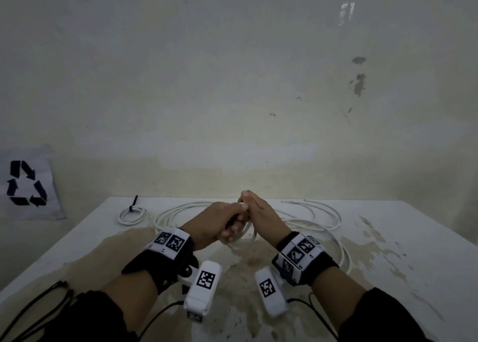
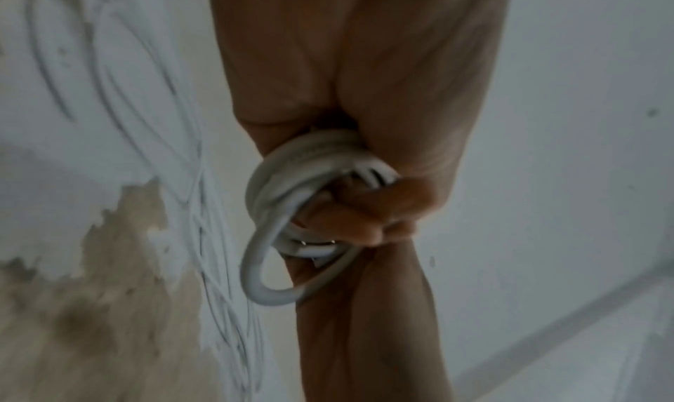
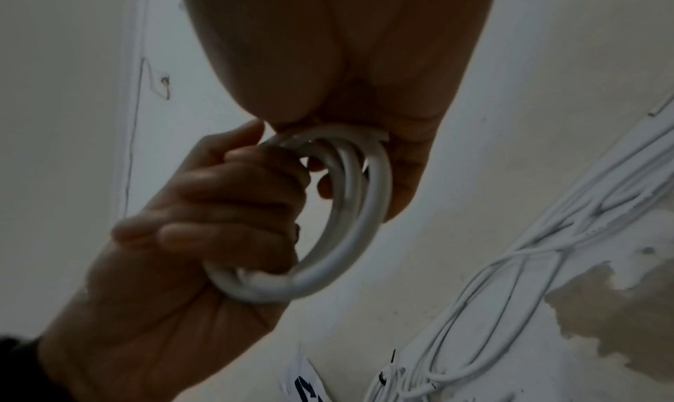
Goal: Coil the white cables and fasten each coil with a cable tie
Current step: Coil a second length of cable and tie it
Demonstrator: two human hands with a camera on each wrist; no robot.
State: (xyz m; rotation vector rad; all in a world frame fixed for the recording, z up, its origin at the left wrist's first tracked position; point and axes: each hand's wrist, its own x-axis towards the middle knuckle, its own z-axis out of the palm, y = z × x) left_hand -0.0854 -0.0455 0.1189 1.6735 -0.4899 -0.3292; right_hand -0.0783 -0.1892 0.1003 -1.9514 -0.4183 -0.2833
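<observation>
A bare, dim utility or workshop-like room. A white table (image 1: 388,238) with worn, peeling brownish patches stands against a stained, chipped plaster wall (image 1: 232,83). A paper sign with a black recycling symbol (image 1: 25,184) hangs at the left, and loose white cables (image 1: 323,217) sprawl across the tabletop.

1. A white table (image 1: 413,238) filled the lower part of the head view, its top marked by broad brownish patches where the coating was worn.
2. A pale, scuffed wall (image 1: 232,83) rose behind it, with dark chipped spots (image 1: 359,83) toward the right.
3. A white sheet printed with a black recycling symbol (image 1: 25,184) sat at the left, against the wall.
</observation>
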